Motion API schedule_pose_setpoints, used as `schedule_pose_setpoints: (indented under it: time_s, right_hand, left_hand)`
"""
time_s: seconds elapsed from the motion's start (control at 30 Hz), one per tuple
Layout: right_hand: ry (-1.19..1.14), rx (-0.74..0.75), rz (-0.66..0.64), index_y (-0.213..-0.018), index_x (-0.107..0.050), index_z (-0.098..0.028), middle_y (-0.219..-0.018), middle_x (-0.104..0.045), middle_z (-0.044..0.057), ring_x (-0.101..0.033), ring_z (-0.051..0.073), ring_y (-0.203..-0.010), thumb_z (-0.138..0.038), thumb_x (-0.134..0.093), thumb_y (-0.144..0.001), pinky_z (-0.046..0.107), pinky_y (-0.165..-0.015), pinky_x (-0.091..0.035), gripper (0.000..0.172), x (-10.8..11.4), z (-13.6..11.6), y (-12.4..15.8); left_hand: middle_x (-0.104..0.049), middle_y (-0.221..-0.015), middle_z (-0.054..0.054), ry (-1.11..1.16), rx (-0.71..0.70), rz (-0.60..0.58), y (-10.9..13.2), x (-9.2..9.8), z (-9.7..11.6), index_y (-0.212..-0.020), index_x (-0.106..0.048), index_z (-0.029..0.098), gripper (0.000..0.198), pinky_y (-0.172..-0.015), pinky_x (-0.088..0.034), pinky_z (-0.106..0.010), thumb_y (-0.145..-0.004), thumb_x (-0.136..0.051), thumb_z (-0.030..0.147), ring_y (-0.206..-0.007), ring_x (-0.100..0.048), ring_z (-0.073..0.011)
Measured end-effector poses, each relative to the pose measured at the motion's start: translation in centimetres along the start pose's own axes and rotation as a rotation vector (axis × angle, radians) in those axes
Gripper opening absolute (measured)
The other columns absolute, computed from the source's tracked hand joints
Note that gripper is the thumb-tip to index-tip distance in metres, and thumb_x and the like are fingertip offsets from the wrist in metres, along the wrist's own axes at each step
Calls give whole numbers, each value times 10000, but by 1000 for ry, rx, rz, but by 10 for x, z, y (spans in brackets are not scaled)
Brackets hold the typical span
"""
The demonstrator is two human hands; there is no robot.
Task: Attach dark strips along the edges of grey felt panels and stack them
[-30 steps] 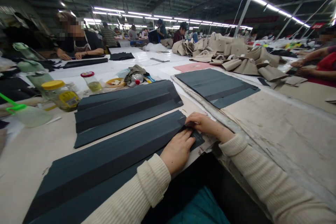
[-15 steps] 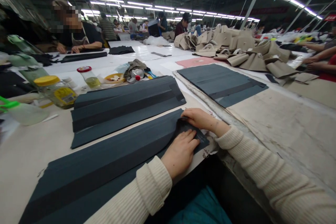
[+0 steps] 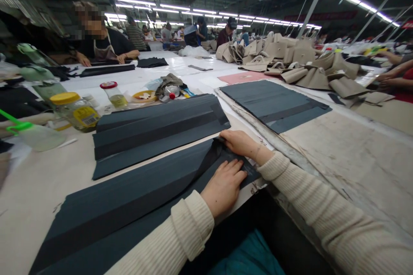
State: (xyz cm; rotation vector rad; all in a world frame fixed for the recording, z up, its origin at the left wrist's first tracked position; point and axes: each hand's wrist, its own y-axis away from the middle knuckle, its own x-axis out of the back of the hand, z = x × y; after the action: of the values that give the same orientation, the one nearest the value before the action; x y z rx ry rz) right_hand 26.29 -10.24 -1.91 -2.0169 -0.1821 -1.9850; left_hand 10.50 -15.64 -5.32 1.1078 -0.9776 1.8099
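A long dark blue-green sheet [image 3: 135, 184] with a darker strip along it lies in front of me, its right end lifted and curled back. My right hand [image 3: 238, 142] pinches the raised corner between thumb and fingers. Flat on the right end of the material below rests my left hand [image 3: 226, 184], fingers stretched out and touching the surface. Whether the lower part is a separate piece I cannot tell. Just behind lies a stack of similar dark panels [image 3: 161, 126], and another stack of panels [image 3: 274, 101] is at the right.
On the left stand a yellow-lidded jar [image 3: 77, 114], a red-lidded jar [image 3: 114, 94] and a squeeze bottle [image 3: 40, 135] with a green spout. Beige bag pieces [image 3: 290, 58] are heaped at the back right. A co-worker [image 3: 109, 47] works across the table [image 3: 351, 154].
My right hand has drawn the corner a little to the left, folding the sheet further back. My left hand stays pressed on the material. The view has shifted slightly.
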Motion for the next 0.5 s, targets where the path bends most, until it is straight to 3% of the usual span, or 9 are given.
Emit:
schedule_pose_setpoints:
  time_s: [0.2,0.3,0.5]
  right_hand:
    - [-322,78,143,-917,-571,-172,-873,-628,52,-575,159,-822,-229,-439,-849,255,-726,-419,159,4,12,25]
    - [-415,120,187,-907,-574,-186,-873,-619,44,-567,153,-836,-188,-453,-825,278,-769,-436,146,4,14,45]
    - [-429,151,230,-1046,-562,-219,-1050,-587,54,-540,171,-1001,-96,-465,-753,332,-886,-433,333,-14,6,68]
  left_hand:
    - [-420,-1342,-88,3,-1,36,1,-1,1,-1105,-508,167,297,-1059,-259,-390,-839,-378,134,-1253,-348,-185]
    - [-438,-1322,-102,-1,1,83,2,-1,4,-1117,-496,143,306,-1064,-261,-355,-835,-379,131,-1243,-360,-182]
    - [-472,-1274,-88,-44,57,151,3,-4,9,-1209,-409,140,371,-1014,-333,-299,-841,-365,135,-1204,-401,-161]
